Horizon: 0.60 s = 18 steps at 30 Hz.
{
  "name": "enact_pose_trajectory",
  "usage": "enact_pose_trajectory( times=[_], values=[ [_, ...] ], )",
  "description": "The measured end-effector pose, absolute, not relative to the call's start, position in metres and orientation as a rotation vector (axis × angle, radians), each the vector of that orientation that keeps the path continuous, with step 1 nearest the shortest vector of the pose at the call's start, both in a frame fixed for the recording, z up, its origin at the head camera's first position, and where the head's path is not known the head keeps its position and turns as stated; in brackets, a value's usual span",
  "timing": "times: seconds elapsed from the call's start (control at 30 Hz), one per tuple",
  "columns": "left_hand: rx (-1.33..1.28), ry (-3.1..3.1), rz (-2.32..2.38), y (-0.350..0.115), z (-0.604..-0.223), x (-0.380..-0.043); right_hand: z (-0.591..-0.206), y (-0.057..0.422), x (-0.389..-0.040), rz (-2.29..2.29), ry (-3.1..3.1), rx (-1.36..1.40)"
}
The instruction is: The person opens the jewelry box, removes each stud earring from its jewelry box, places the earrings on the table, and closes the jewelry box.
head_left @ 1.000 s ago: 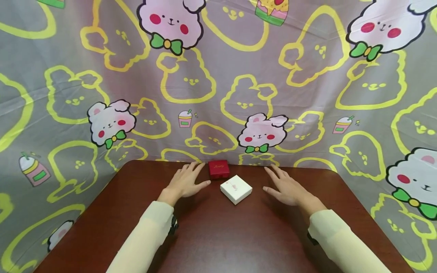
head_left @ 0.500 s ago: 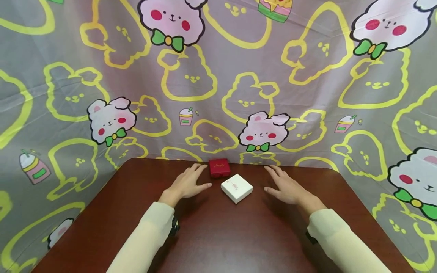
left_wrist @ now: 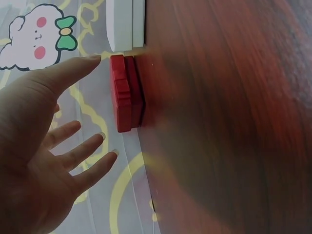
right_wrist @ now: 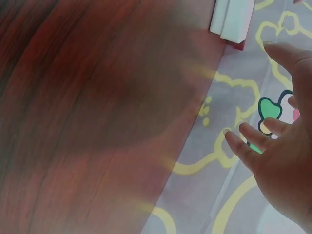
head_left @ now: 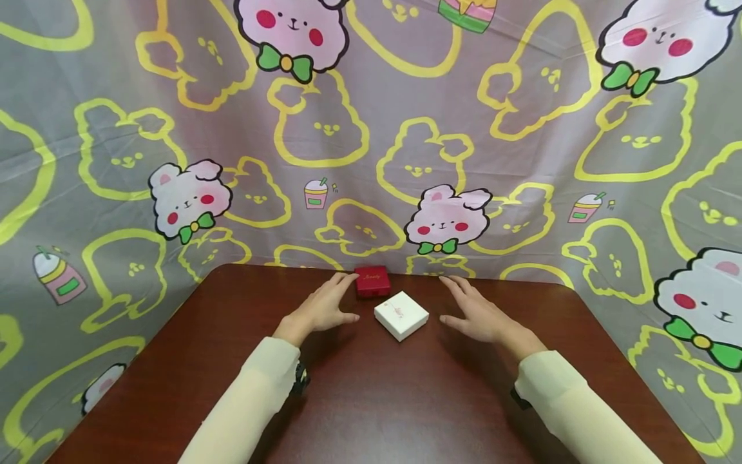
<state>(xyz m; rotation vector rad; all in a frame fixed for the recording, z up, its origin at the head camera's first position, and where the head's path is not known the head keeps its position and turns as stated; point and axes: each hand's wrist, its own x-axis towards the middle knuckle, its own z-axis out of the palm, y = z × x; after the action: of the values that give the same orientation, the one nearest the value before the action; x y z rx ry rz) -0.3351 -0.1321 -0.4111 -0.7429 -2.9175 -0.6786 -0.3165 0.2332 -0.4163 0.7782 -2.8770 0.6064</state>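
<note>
A small red box (head_left: 373, 282) with gold lettering lies near the table's back edge. Just in front of it and a bit to the right is a square white box (head_left: 401, 316), turned cornerwise, with faint pink print on its lid. My left hand (head_left: 321, 309) hovers left of both boxes, thumb and fingers spread, nearest the red box (left_wrist: 124, 92) and holding nothing. On the other side, my right hand (head_left: 478, 316) is held over the table to the right of the white box (right_wrist: 233, 19), its fingers also apart and holding nothing.
The dark reddish-brown wooden table (head_left: 377, 399) spreads toward me under both arms. Behind and beside it hangs a grey cloth (head_left: 359, 96) printed with cartoon bunnies and yellow outlines, close against the back edge.
My right hand has shifted slightly left, toward the white box. The left hand's fingertips have come a little closer to the red box. Both boxes lie where they were.
</note>
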Motion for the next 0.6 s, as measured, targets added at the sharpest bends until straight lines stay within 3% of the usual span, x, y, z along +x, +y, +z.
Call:
enact_pose_trajectory(
  times=[0.6],
  values=[
    [-0.809,-3.01,-0.785,-0.111,-0.412,-0.336,-0.419,0.218,-0.323,0.788,-2.934,0.777]
  ],
)
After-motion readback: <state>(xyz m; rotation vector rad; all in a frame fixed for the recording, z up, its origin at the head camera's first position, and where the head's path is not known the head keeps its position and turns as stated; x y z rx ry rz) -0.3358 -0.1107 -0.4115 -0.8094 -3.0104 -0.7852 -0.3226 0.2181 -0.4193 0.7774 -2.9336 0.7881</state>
